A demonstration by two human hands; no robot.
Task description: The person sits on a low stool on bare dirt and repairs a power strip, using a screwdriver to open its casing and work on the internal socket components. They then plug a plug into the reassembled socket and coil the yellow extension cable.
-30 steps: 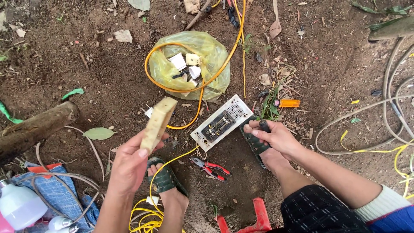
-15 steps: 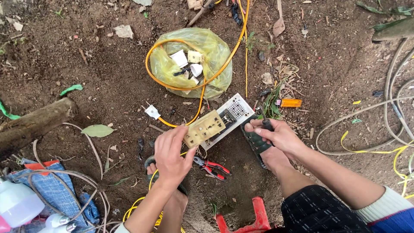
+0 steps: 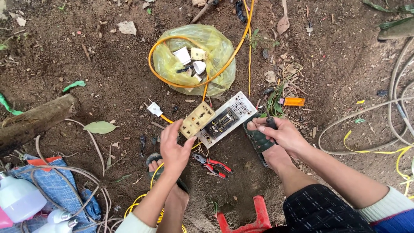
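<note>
My left hand (image 3: 173, 149) holds a beige socket plate (image 3: 197, 119) by its lower end and lays it against the left part of a white electrical panel board (image 3: 236, 106) lying on the dirt. My right hand (image 3: 281, 134) is closed around a dark tool handle (image 3: 271, 123) just right of the board, above my sandalled right foot (image 3: 257, 139). Red-handled pliers (image 3: 211, 164) lie on the ground between my hands. A yellow cable (image 3: 236, 51) runs from the board up past a yellow plastic bag.
The yellow plastic bag (image 3: 210, 56) holds white sockets and plugs. A log (image 3: 36, 121) lies at the left. White bulbs (image 3: 19, 198) and blue cloth (image 3: 56, 190) sit at the lower left. Grey and yellow wires (image 3: 388, 142) loop at the right. A red stool (image 3: 258, 215) is below.
My left hand has carried the beige socket plate from the left over to the white board and set it down flat there. My right hand has stayed in place.
</note>
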